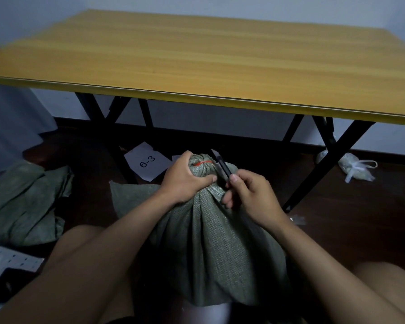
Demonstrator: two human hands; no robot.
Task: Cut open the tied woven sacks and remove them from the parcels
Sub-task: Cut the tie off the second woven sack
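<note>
A green woven sack (211,242) stands upright on the floor between my knees. Its gathered neck is bound with a red tie (202,163). My left hand (185,177) grips the neck just below the tie. My right hand (249,192) holds a black utility knife (222,168), its blade pointing up and away beside the tie. The parcel inside the sack is hidden.
A yellow wooden folding table (197,66) with black legs stands right ahead. A crumpled green sack (26,202) lies on the floor at left. A paper marked 6-3 (146,162) lies under the table. A small tied bag (355,168) sits at right.
</note>
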